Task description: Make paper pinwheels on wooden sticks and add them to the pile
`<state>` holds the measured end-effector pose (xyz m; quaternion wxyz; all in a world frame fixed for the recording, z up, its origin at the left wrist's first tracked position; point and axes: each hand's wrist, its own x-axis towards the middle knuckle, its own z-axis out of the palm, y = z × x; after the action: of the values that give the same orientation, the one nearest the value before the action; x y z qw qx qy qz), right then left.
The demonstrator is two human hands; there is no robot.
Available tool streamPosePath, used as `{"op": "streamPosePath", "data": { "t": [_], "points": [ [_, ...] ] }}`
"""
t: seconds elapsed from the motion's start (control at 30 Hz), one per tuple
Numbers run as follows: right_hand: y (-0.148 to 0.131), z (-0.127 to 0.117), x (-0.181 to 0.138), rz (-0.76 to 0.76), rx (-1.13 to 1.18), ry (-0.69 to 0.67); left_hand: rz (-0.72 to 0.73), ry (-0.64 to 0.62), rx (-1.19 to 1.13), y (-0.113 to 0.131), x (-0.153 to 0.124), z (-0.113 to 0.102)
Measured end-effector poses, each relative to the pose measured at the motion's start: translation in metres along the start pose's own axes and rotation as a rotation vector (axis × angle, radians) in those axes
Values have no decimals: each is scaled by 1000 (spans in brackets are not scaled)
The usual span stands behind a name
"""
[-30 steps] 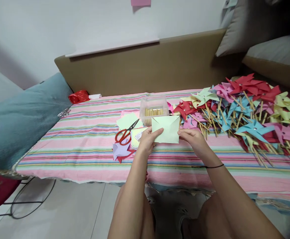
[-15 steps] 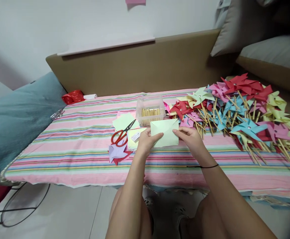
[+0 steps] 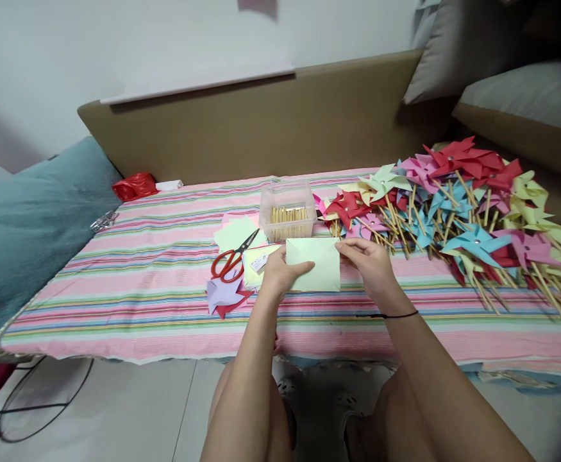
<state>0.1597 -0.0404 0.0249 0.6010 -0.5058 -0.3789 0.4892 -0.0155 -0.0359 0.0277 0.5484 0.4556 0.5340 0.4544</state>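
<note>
A pale green square of paper (image 3: 319, 266), with short slits at its corners, is held up over the striped cloth. My left hand (image 3: 280, 272) grips its left side, thumb lying across the front and fingers behind. At the upper right corner my right hand (image 3: 367, 262) pinches the paper between thumb and fingers. Just left of my left hand are red-handled scissors (image 3: 231, 263), lying partly over a stack of pale paper sheets (image 3: 256, 264) with a small white label. Cut lilac paper (image 3: 223, 293) and red paper lie below them.
Behind the paper stands a clear plastic box (image 3: 288, 215) of short wooden sticks. Many finished paper pinwheels (image 3: 453, 205) on sticks are heaped at the right. A red plastic bag (image 3: 134, 187) lies at the back left, near a blue cushion (image 3: 44, 237).
My right thumb and fingers have moved from the paper's right front up to its upper right corner. The left hand keeps its grip. The whole view has shifted slightly.
</note>
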Motion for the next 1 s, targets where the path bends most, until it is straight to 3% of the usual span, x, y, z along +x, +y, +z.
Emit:
{"op": "streamPosePath", "data": {
  "t": [0.57,0.83,1.0],
  "points": [
    [3,3,1,-28,29,43,-11,-23,56,4,-3,1],
    [3,2,3,-70,68,113,-11,-53,52,4,-2,1],
    [-5,-6,5,-47,116,204,-37,8,75,6,-3,-3]
  ]
}}
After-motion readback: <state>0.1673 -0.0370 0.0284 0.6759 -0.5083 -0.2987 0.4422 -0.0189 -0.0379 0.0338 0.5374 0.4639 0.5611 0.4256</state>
